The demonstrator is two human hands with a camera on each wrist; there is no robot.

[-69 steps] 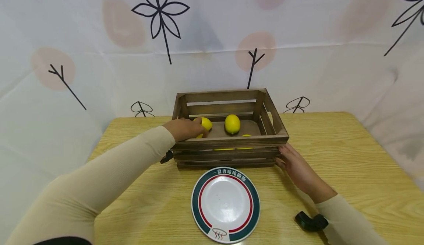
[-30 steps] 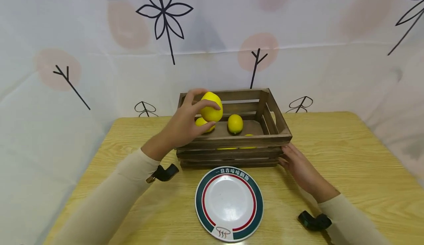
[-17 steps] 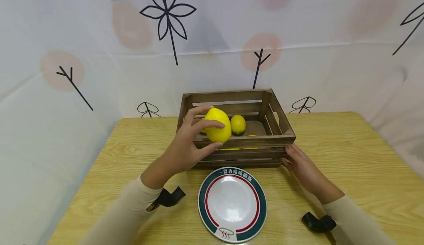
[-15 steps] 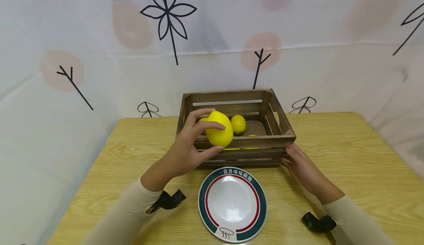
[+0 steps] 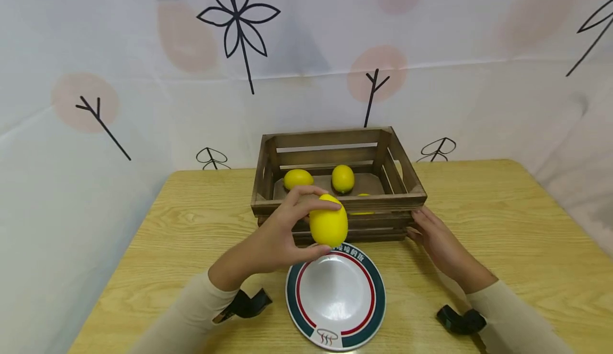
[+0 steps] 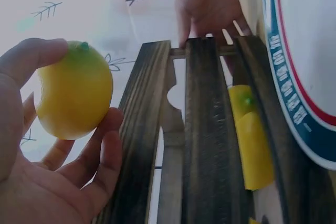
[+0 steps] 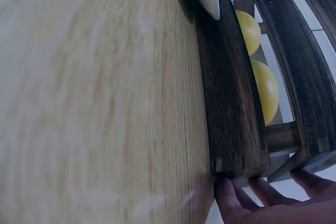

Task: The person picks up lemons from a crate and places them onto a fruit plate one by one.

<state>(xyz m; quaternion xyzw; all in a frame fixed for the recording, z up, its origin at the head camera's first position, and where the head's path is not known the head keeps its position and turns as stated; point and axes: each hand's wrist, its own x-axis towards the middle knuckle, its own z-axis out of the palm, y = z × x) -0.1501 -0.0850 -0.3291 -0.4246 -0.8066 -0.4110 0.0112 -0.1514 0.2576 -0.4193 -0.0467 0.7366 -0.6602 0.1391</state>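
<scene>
My left hand grips a yellow lemon between thumb and fingers. It holds the fruit in the air before the crate's front, just over the far edge of a plate. In the left wrist view, the green tip of that lemon points up. Behind it stands a brown slatted wooden crate. Inside lie a lemon at the left, another lemon in the middle and a third, mostly hidden lemon behind the front slats. My right hand touches the crate's right end with its fingertips.
The white plate has a green rim and a red ring and lies on a wood-grain table before the crate. A patterned white cloth hangs behind the table. Dark wrist-worn devices sit at both sleeves.
My left hand has lifted a lemon out of the crate's left part and brought it forward and down toward the plate's far edge. The right hand stays at the crate's right end.
</scene>
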